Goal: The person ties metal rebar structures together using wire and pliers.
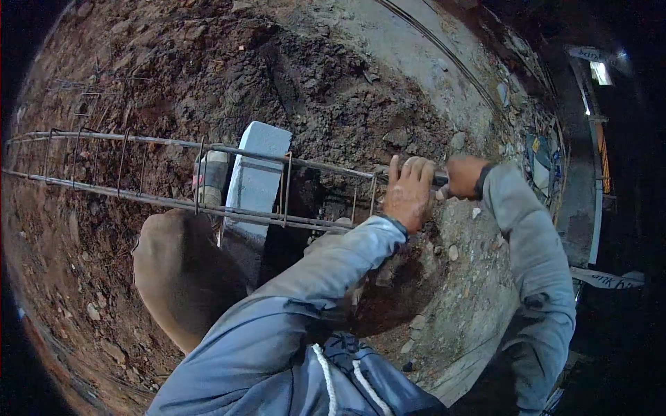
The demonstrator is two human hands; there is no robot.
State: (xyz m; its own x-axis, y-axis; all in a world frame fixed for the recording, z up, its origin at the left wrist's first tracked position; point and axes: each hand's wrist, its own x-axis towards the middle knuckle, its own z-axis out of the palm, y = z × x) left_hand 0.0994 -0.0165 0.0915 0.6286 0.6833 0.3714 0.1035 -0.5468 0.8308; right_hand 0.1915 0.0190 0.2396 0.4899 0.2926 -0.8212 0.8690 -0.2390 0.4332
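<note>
A long rebar cage of lengthwise bars and wire stirrups runs across from the left and ends at my hands. My left hand is closed over its right end, the fingers pointing away from me across the bars. Just beyond it, my right hand is wrapped round a short dark bar in line with the cage's far bar. Whether this bar is part of the cage or a separate tool I cannot tell. A white block lies beneath the cage, to the left of my hands.
Beside the block, my boot shows under the bars, below my bent knee. Dark broken soil surrounds a trench, with paler ground to the right. Debris lies along the right edge, near a post.
</note>
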